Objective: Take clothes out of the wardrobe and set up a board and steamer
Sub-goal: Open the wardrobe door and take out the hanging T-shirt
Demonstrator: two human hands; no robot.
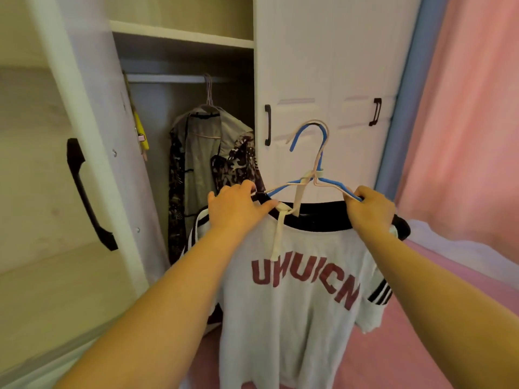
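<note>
- Far left: open wardrobe door [42, 164], swung out toward the camera, black handle [87, 195] on its face.
- Just inside the door edge: sth yellow [139, 130] hanging in the gap, too narrow a view to say what it is.
- Wardrobe [185, 37] interior: shelf up top, rail [168, 78] below it. One hanger hook on the rail carries a grey garment [200, 153] w/ a dark patterned garment [238, 164] beside and partly over it. Both hang behind the left hand.
- Left hand [237, 207]: fingers curled on the left shoulder of the shirt, gripping collar and hanger end together, thumb lying along the neckline.
- White T-shirt [295, 313]: out of the wardrobe, held up in front of the closed doors; black collar, dark red letters across the chest, black stripes on the sleeves. It covers the lower part of the wardrobe opening and the floor behind.
- Blue hanger [307, 131] and a cream hanger [325, 127] sit together in the shirt, hooks free in the air, not on any rail. A cream strap hangs from their necks down over the collar.
- Right hand [370, 210]: fingers wrapped round the right hanger arm and shirt shoulder.
- Closed wardrobe doors [323, 66] behind, two black handles.
- Far right: pink curtain [463, 122], and a bed w/ pink cover [449, 276] below it.
</note>
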